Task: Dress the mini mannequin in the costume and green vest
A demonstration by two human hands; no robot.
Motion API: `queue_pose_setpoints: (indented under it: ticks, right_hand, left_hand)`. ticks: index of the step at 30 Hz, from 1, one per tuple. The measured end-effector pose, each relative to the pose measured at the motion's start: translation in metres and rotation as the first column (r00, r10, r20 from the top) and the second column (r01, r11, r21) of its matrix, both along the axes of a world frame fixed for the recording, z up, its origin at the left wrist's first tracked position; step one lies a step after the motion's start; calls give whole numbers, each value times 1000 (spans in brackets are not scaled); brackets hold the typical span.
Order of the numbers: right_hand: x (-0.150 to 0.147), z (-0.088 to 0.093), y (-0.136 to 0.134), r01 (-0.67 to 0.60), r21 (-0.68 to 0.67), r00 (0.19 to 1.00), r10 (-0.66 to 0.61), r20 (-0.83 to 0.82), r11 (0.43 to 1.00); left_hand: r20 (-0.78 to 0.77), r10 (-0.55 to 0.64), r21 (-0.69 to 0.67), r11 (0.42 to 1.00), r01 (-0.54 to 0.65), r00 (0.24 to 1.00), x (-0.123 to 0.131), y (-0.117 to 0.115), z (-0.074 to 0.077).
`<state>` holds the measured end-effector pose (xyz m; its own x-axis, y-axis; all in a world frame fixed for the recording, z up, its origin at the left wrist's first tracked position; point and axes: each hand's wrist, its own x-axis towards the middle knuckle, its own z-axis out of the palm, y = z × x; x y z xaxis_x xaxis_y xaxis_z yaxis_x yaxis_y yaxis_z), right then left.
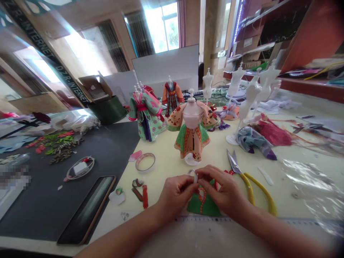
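Observation:
My left hand [176, 191] and my right hand [221, 188] meet near the table's front, fingertips pinched together on a narrow white strip [195, 176] that curls into a small loop. Its exact kind is hard to make out. Beneath the hands lies a green cloth piece [208, 207] with orange trim, partly covered by my fingers. Just beyond stands a small dress form [191, 118] in a peach and green outfit. Yellow-handled scissors [248, 186] lie open to the right of my right hand.
A tape roll [145, 163], strap scraps [145, 196] and a phone [87, 209] lie to the left. A ruler [215, 219] runs along the front. Dressed forms [146, 114] and bare white forms [247, 98] stand farther back. Crumpled clear plastic [309, 186] is at right.

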<state>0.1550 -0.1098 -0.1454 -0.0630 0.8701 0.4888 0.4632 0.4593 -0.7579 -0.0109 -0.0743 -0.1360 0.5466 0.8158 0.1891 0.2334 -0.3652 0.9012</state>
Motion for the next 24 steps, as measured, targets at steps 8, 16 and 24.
queue_pose_setpoints:
  ticks: [8, 16, 24]
  right_hand:
    - [1, 1, 1, 5, 56, 1000, -7, 25, 998]
    - [-2, 0, -1, 27, 38, 998, -29, 48, 999]
    - [-2, 0, -2, 22, 7, 999, -22, 42, 1000]
  left_hand:
    - [-60, -11, 152, 988, 20, 998, 2, -1, -2]
    - [-112, 33, 340, 940, 7, 993, 0, -3, -7]
    - [-147, 73, 432, 902, -2, 986, 1, -3, -8]
